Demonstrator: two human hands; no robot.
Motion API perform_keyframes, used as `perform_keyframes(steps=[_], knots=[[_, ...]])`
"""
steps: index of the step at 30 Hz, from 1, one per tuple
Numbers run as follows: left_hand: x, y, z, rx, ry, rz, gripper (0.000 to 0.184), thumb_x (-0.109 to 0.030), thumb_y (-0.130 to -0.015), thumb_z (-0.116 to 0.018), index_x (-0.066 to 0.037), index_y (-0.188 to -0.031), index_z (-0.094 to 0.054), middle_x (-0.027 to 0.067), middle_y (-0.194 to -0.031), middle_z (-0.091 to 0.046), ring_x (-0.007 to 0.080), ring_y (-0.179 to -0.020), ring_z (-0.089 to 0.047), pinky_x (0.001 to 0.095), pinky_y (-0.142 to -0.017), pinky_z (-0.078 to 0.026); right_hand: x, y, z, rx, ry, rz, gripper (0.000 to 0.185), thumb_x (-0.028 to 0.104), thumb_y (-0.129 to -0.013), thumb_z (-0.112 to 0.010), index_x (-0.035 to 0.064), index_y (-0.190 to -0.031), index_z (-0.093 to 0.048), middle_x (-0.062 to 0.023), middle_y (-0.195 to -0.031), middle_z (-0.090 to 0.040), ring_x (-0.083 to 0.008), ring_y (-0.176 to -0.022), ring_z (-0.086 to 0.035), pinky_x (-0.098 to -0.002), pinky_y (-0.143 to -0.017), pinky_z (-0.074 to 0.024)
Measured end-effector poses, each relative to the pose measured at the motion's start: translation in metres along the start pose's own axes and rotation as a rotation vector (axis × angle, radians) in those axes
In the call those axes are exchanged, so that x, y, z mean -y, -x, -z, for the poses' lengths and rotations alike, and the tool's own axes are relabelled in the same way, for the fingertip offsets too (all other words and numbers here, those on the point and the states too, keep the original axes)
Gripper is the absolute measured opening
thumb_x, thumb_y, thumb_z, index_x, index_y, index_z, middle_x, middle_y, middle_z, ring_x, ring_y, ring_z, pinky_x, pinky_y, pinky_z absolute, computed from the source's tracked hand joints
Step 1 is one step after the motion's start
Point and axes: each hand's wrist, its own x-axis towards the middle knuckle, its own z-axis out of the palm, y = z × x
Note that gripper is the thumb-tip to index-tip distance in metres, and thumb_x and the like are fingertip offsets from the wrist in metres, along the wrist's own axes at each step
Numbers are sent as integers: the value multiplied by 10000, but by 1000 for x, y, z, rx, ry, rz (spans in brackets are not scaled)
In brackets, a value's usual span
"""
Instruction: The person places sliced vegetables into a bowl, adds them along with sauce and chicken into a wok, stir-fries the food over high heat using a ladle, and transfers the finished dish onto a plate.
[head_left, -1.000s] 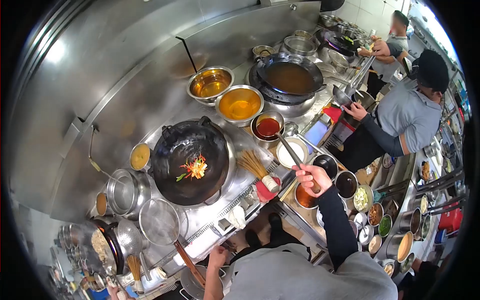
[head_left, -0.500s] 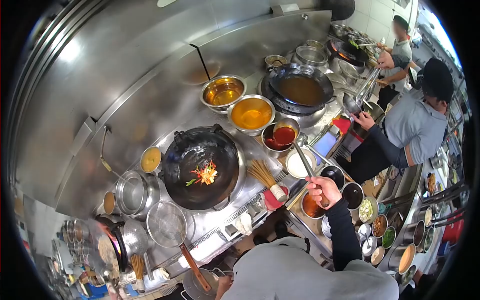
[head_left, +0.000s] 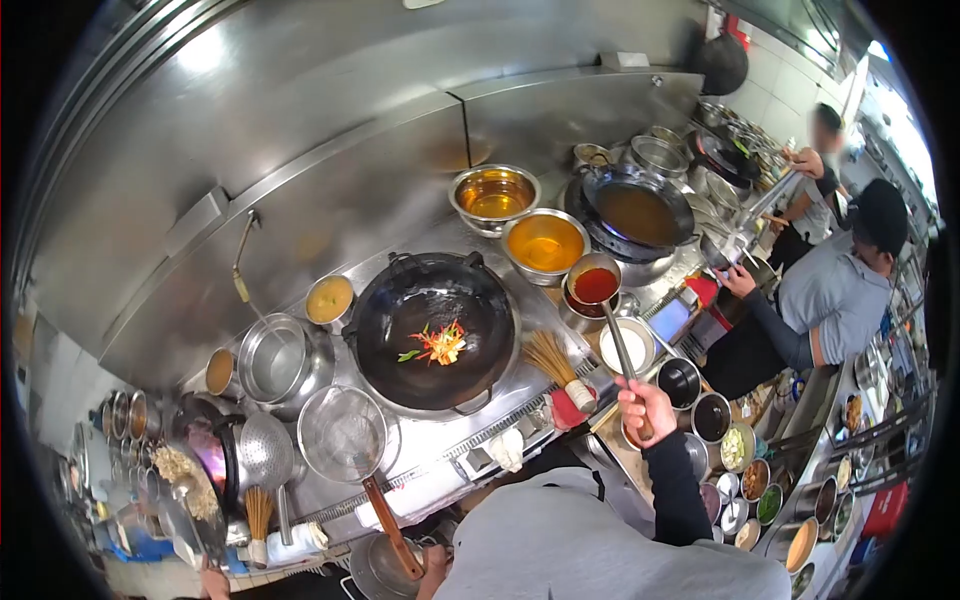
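My right hand [head_left: 650, 412] is closed around the handle of a ladle [head_left: 622, 342]. The ladle's bowl carries red liquid [head_left: 597, 286] and hangs over a metal pot [head_left: 578, 318]. Left of it a black wok [head_left: 400, 300] contains a small heap of sliced red, white and green ingredients [head_left: 440, 345]. At the bottom edge, my left hand [head_left: 436, 568] is partly hidden by my body. It lies beside the wooden handle [head_left: 393, 530] of a mesh strainer [head_left: 343, 432] and a metal pot [head_left: 375, 565]; its grip is not clear.
Two bowls of amber liquid [head_left: 494, 192] [head_left: 546, 241] stand behind the wok. A bamboo brush [head_left: 555, 365] lies to its right. Sauce pots [head_left: 711, 417] and ingredient bowls [head_left: 738, 448] line my right. A co-worker [head_left: 825, 300] stands at another wok [head_left: 640, 210].
The camera view has shifted, so the station sits further right and lower. The ladle, still full of red liquid, has moved slightly relative to the pot. The wok's contents look unchanged.
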Motion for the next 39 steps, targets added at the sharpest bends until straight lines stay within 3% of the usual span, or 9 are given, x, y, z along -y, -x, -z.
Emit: perform_keyframes(steps=[1,8,15,18,22,26,32,36,39], knots=[[-4,-1,-8,-14,512,281,230,-292,-950,-600,-97,-1038,-684,128,-829,-660,300,-710,-669,460,-648,-579,-7,5,-10,7,39,12,282,204,-1061,-511,3,-1253,-563,7,-831,-512,-44,-515,-409,-213,-397,-359],[-64,50,1,-146,588,469,421,-368,-994,-558,-105,-1321,-594,118,-1183,-631,290,-980,-629,481,-766,-610,-37,-5,-44,299,-260,-265,394,200,-1096,-464,-55,-1396,-485,-10,-871,-496,-39,-520,-441,-202,-385,-408],[-26,60,-16,-246,771,591,287,-220,-954,-612,-90,-1204,-670,121,-1109,-677,294,-926,-642,445,-838,-563,-81,-96,-92,287,-326,-634,314,152,-1067,-518,-71,-1285,-481,-15,-841,-473,-44,-545,-446,-200,-424,-370],[-24,101,-21,-179,861,330,360,-241,-999,-547,-110,-1334,-558,118,-1223,-647,306,-1049,-626,501,-792,-612,-105,-100,-125,144,515,-330,113,119,-1013,-575,35,-1045,-506,-1,-773,-500,-67,-554,-443,-219,-438,-344],[-41,104,-27,-156,625,552,290,-155,-967,-564,-34,-1221,-634,149,-1115,-674,313,-909,-665,469,-665,-621,-105,-69,-146,116,1073,-40,149,101,-1007,-546,57,-932,-424,-32,-780,-531,-110,-484,-462,-273,-369,-351],[-22,115,-36,-123,536,563,255,-85,-935,-590,18,-1157,-662,164,-1050,-682,307,-840,-674,446,-616,-625,-75,-17,-182,126,1176,163,252,56,-999,-538,-63,-1217,-492,-15,-622,-496,-122,-459,-503,-307,-418,-438],[-11,107,-26,-224,743,629,284,-90,-934,-614,-28,-1209,-643,138,-1107,-673,277,-936,-668,458,-670,-630,-71,3,-186,184,1183,559,514,60,-1008,-561,-52,-1488,-416,-44,-682,-592,-110,-539,-544,-283,-513,-470],[-16,93,-3,-263,936,512,301,-116,-938,-630,-74,-1233,-589,108,-1134,-639,278,-1039,-631,493,-781,-622,-134,-71,-92,168,1502,1166,527,142,-1008,-585,-35,-1481,-433,-284,-1002,-662,-402,-814,-689,-470,-731,-537],[-39,86,-1,-322,903,503,264,-160,-963,-606,-107,-1219,-567,90,-1161,-606,303,-1074,-603,517,-871,-595,-139,-99,-48,138,1750,527,507,122,-972,-571,-25,-1441,-449,-330,-1189,-634,-516,-985,-647,-541,-818,-528]])
